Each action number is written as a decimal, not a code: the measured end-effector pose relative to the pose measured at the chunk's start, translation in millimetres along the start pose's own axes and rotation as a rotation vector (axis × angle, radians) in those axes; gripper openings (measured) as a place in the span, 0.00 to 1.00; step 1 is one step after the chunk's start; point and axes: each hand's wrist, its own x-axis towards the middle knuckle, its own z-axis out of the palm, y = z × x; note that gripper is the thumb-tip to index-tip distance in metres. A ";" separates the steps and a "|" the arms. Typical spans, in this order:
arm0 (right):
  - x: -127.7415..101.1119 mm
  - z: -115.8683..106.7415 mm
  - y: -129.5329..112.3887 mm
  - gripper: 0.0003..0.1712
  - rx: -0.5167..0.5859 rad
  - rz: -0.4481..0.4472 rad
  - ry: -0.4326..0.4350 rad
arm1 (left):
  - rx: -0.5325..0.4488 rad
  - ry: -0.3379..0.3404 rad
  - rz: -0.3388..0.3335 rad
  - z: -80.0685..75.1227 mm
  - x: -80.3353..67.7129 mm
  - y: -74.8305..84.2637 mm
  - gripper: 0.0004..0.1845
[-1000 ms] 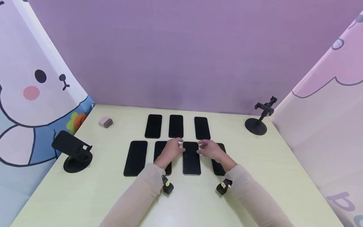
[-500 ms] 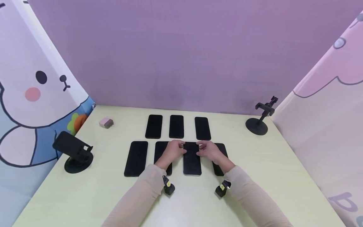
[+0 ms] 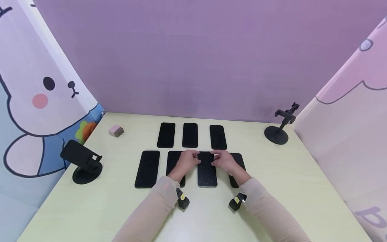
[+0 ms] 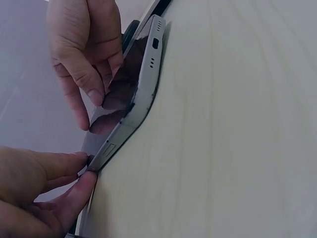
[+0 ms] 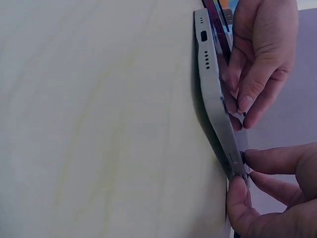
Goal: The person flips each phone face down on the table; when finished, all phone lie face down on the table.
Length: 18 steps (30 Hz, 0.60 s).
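While the silver-framed smartphone (image 3: 207,173) lies on the table (image 3: 211,218), our left hand (image 3: 186,160) pinches its left edge and our right hand (image 3: 225,161) its right. We've got three black phones (image 3: 190,135) behind it, a charger (image 3: 116,131) off to its left, and a phone stand (image 3: 276,135) well right of it.

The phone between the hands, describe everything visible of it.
The phone lies screen up on the pale table, second from right in the near row. Its glossy, dark screen shows reflections; its silvery near edge has a port between rows of holes. The left hand and right hand appear to grip opposite sides near its far end.
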 end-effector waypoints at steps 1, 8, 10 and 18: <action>-0.3 -0.9 -0.3 0.27 0.021 -0.002 -0.005 | -0.004 -0.001 -0.003 0.4 0.0 0.2 0.17; -2.3 -10.1 3.9 0.28 0.177 -0.031 -0.053 | -0.023 -0.013 -0.031 5.6 0.3 1.5 0.18; -2.7 -12.3 4.5 0.29 0.213 -0.046 -0.070 | -0.024 -0.017 -0.027 5.9 0.3 2.6 0.18; -2.6 -19.3 5.2 0.28 0.310 -0.073 -0.116 | -0.032 -0.011 -0.011 7.9 -0.5 5.9 0.16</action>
